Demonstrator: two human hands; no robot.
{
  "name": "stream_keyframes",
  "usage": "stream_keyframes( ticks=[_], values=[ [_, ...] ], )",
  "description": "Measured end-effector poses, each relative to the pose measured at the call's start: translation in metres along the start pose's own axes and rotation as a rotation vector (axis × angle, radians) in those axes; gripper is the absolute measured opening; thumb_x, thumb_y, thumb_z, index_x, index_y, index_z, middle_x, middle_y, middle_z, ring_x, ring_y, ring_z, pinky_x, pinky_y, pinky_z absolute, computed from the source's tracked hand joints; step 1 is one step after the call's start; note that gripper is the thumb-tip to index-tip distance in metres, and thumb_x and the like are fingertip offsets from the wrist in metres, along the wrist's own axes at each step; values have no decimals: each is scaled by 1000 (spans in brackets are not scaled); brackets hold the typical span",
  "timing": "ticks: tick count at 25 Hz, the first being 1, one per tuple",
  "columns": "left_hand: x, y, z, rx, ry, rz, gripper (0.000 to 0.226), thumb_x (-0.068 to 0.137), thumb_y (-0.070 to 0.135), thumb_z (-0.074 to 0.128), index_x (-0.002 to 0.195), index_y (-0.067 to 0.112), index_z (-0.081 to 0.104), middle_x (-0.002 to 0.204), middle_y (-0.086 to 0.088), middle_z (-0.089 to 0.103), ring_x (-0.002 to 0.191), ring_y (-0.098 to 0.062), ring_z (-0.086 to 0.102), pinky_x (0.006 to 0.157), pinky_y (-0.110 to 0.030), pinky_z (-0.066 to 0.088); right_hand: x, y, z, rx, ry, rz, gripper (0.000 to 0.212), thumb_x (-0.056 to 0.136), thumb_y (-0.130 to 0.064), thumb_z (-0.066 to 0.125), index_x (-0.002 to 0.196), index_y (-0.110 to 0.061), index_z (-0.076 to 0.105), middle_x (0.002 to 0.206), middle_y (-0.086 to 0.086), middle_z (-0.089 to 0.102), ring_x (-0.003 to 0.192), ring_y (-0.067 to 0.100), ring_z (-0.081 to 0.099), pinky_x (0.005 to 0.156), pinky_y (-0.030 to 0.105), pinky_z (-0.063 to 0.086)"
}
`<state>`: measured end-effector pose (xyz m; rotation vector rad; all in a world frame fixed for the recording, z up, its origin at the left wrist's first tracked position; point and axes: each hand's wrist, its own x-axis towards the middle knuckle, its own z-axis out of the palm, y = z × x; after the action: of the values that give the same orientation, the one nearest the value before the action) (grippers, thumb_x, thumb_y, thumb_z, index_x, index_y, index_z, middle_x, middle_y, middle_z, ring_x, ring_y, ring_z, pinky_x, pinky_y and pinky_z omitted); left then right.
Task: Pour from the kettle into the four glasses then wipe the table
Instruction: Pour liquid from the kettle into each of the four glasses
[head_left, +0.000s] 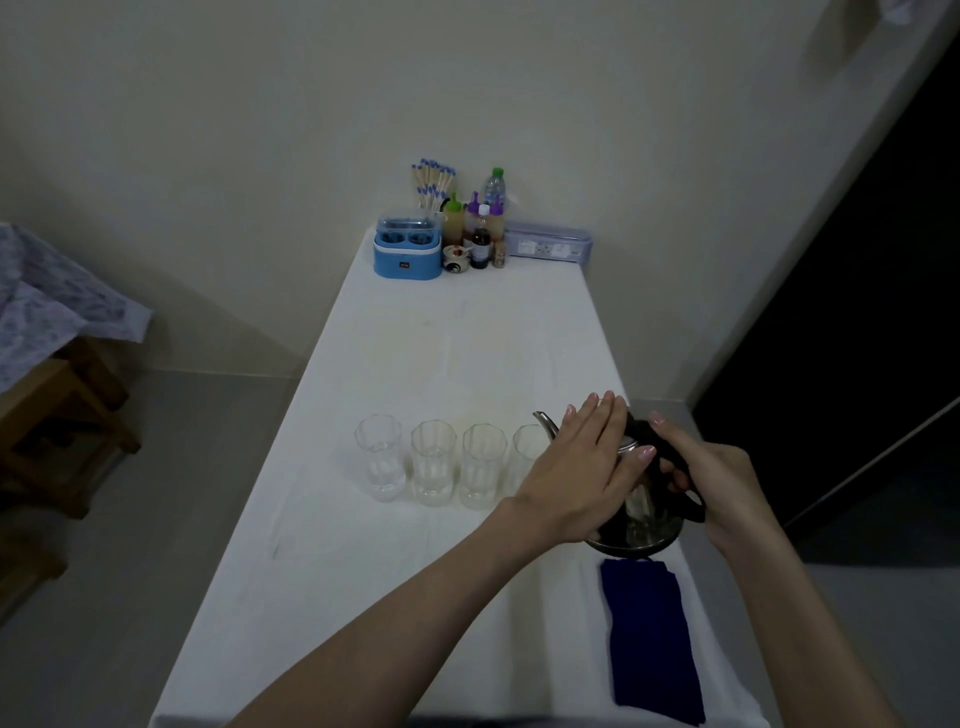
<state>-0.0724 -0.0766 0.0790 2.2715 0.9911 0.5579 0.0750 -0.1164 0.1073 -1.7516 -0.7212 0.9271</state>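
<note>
Right hand (711, 483) wrapped round the black handle of the kettle (641, 512), fingers curled under and over it. Left hand (582, 467) laid flat across the lid, fingers straight and together, thumb out to the side. Probably pressing the lid so that it stays seated once the kettle tips; the handle grip takes the weight and steers the tilt.

Kettle low at the bench (363, 571), whether resting on it or just lifted cannot be told. Spout (545, 422) pointing away from the right hand, toward the row of glasses just beyond the left hand's fingertips. Nearest glass (529, 452) partly hidden behind the left hand and the spout; third glass (484, 465), second glass (434, 462) and far glass (379, 457) lined up further out on the same side, close together but apart. Glasses look to hold some clear liquid at the bottom, though the level is hard to read.

Blue cloth (649, 639) lying folded flat just behind the kettle, on the near side of the right wrist, within easy reach for the wiping step.

Well beyond both hands, at the far end of the bench: blue container (408, 260), sauce bottles (478, 223), chopsticks (432, 182) and a long lidded box (548, 241), out of the way of the pouring.
</note>
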Motion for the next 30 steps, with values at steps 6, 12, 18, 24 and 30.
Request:
stream_keyframes(
  ticks=[6,12,18,24,30],
  values=[
    [7,-3,14,-121,-48,-110,66,104,44,21,155,8,0,165,-5,-1,150,-13,-8,121,-31,-8,24,-5,-7,-234,17,-41,56,72,-59,79,58,-5,72,52,6,64,55,21,58,66,34,47],
    [11,-7,24,-213,-35,-164,67,103,47,20,155,11,-4,164,-2,-4,150,-9,-9,120,-28,-9,31,-21,-7,-390,-36,-92,59,77,-57,76,63,0,72,50,7,62,48,20,56,53,27,46],
    [12,2,26,-312,36,-187,65,103,47,19,155,14,-3,164,1,-4,149,-6,-9,120,-26,-9,36,-33,-11,-465,-61,-122,60,77,-57,77,65,2,73,47,3,65,43,16,58,57,34,51],
    [14,9,25,-323,87,-184,63,104,43,20,156,13,-1,164,1,-3,149,-6,-8,119,-24,-8,31,-46,-13,-508,-83,-156,58,75,-60,76,79,-2,80,73,23,73,54,27,61,59,53,59],
    [13,12,22,-345,97,-185,63,104,44,20,156,14,0,165,2,-1,149,-6,-8,119,-24,-7,28,-48,-12,-536,-62,-163,59,73,-64,75,70,-5,78,68,17,74,53,24,63,56,46,60]
  ],
)
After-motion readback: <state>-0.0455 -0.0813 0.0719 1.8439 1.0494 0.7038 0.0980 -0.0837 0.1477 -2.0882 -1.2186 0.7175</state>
